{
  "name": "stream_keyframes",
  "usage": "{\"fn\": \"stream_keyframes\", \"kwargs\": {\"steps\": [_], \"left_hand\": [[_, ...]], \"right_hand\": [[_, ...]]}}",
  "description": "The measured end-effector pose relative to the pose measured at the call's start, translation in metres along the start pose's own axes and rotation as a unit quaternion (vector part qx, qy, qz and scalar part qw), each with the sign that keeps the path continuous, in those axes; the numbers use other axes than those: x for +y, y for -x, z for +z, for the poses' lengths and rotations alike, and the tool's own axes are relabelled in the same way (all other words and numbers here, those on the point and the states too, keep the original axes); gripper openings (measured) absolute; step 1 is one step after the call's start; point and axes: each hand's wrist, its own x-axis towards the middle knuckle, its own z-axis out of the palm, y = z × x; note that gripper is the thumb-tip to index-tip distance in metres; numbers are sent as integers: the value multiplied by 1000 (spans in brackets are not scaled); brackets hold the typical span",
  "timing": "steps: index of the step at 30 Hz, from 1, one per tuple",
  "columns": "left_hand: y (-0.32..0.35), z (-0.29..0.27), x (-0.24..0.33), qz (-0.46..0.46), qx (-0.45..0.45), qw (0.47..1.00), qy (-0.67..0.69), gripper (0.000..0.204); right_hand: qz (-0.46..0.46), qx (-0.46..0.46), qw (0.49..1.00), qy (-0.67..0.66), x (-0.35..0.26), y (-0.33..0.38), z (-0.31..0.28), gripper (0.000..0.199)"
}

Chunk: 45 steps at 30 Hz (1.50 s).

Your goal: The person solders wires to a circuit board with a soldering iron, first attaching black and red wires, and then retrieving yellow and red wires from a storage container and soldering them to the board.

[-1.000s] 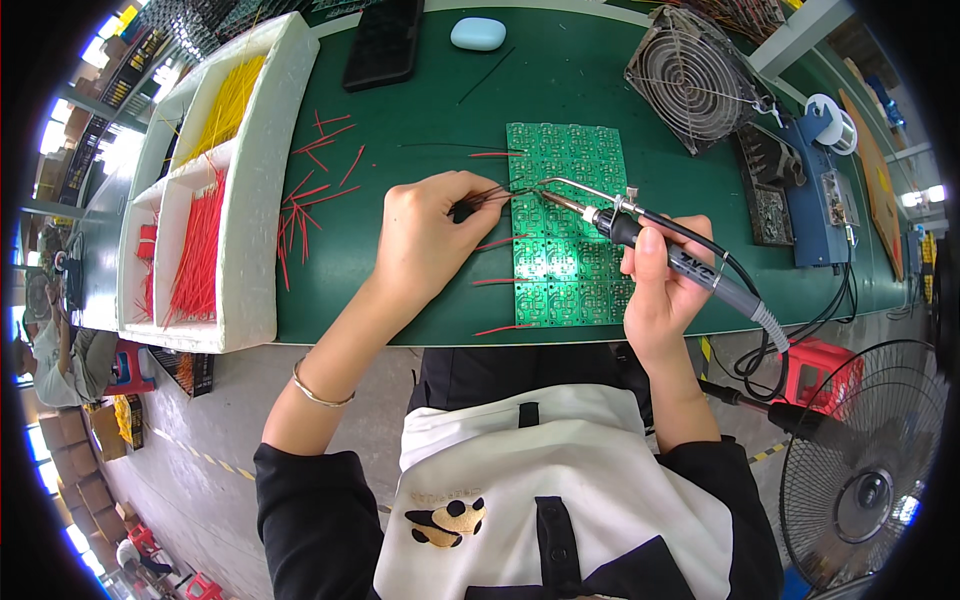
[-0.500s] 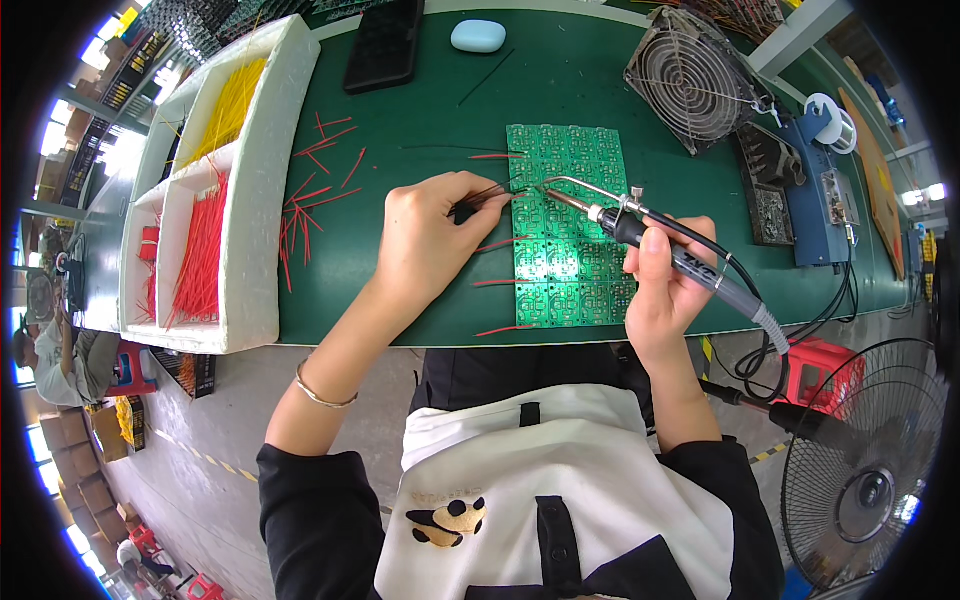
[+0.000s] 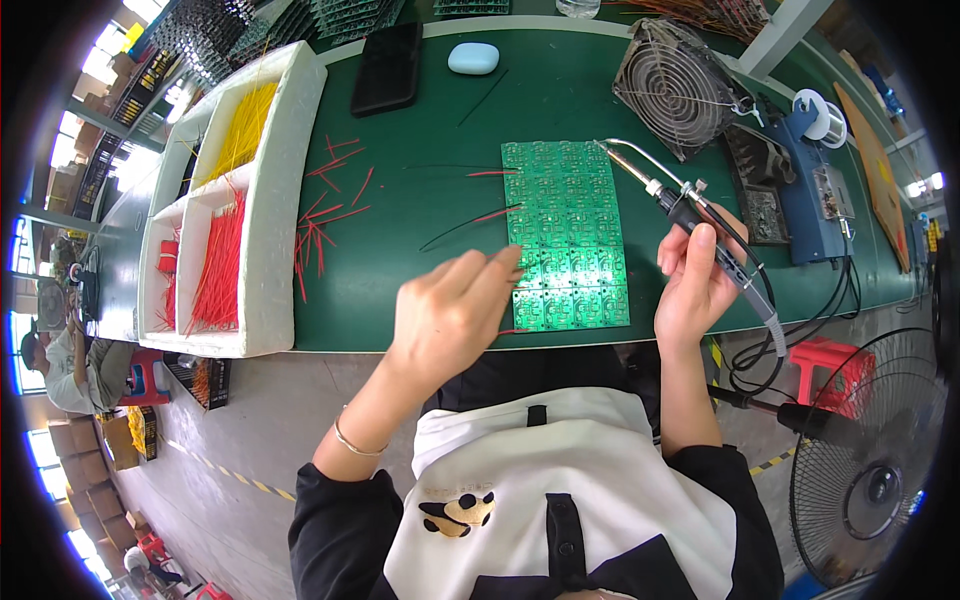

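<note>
Nearest is the person's white top (image 3: 600,440) with black sleeves and a stitched panda (image 3: 458,515) on its front. A thin bracelet (image 3: 357,447) circles the left wrist. The left hand (image 3: 455,312) is at the left edge of the circuit board (image 3: 570,215), its fingers bent and drawn together; I cannot tell whether they pinch a wire. The right hand (image 3: 702,280) is clamped around the handle of a soldering iron (image 3: 685,212), which slants up and left so its tip is at the board's upper right corner; whether the tip touches is unclear.

The green board lies flat on the green counter (image 3: 420,215), in front of the person and between the two hands. At its left edge, above the left hand, a red wire (image 3: 490,174) and a curved black wire (image 3: 455,232) stick out to the left. Another red wire (image 3: 512,331) shows at the lower left corner.

Left of the board, loose red wires (image 3: 318,232) lie scattered beside a white foam box (image 3: 290,200), whose compartments hold yellow wires (image 3: 245,130) and a bundle of red wires (image 3: 217,265). To the right, a blue box (image 3: 805,195) stands near a white spool (image 3: 820,122). Farther back on the counter are a black phone (image 3: 387,68), a pale blue case (image 3: 473,59) and a small fan (image 3: 675,85) with a round wire guard.
</note>
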Motion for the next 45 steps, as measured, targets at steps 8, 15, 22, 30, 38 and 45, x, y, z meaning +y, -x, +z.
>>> {"fn": "stream_keyframes", "kwargs": {"steps": [8,15,22,30,38,45], "left_hand": [[-3,15,10,11,-12,1000,7,22],[-11,8,7,-78,12,993,90,14],[-10,11,-2,-183,9,974,135,10],[-8,22,1,-139,65,983,103,8],[-4,28,-2,-121,114,980,108,16],[-4,28,-3,-121,107,981,109,16]], "right_hand": [[54,-8,998,-44,-1,4,-10,20],[68,-75,994,51,-4,11,-23,25],[133,-69,984,-93,-2,13,-20,17],[136,-71,987,-44,-7,15,-15,14],[145,-67,987,-22,-12,15,-10,15],[130,-114,985,-11,-8,15,-15,14]]}}
